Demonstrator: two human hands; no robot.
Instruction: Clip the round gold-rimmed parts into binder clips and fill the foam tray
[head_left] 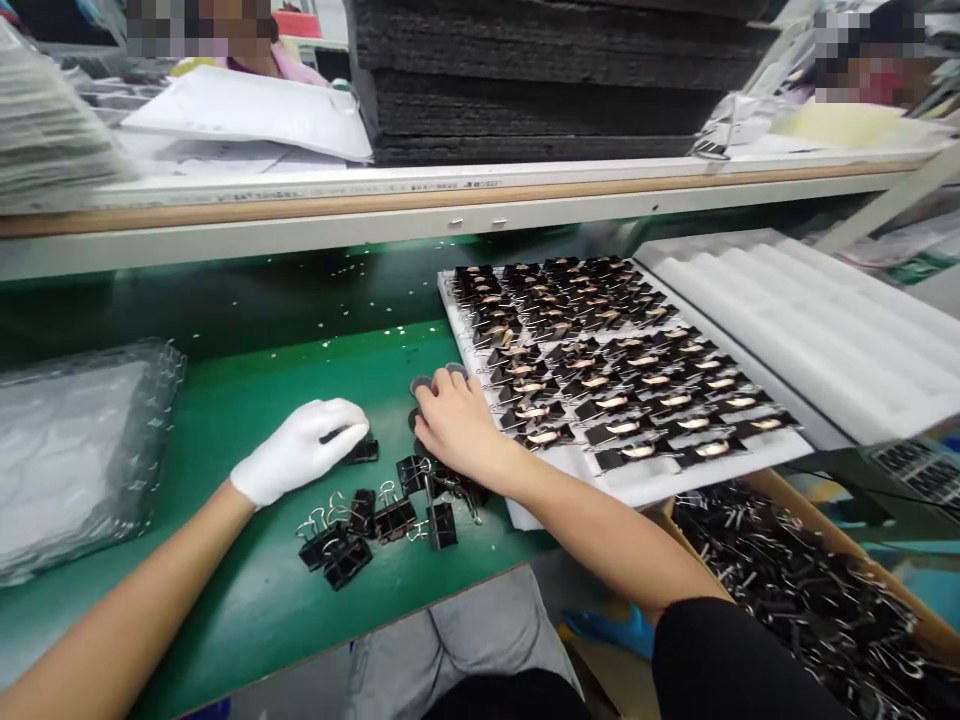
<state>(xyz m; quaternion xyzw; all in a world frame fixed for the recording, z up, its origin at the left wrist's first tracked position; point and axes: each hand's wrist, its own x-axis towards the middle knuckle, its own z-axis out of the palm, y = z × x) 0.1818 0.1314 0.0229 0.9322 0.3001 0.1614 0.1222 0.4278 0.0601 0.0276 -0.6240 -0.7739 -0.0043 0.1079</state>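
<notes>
My left hand, in a white glove, has its fingers closed over a black binder clip on the green table. Bare, my right hand rests with bent fingers on dark round pieces left of the foam tray; whether it grips one is hidden. Several loose black binder clips with wire handles lie between and below my hands. On the right, a white foam tray bears rows of black clips, each with a small pale piece.
A box of binder clips stands at the lower right. Ridged white foam lies behind it. Clear plastic trays are stacked at the left. Black foam slabs sit on the shelf. Two people are beyond it.
</notes>
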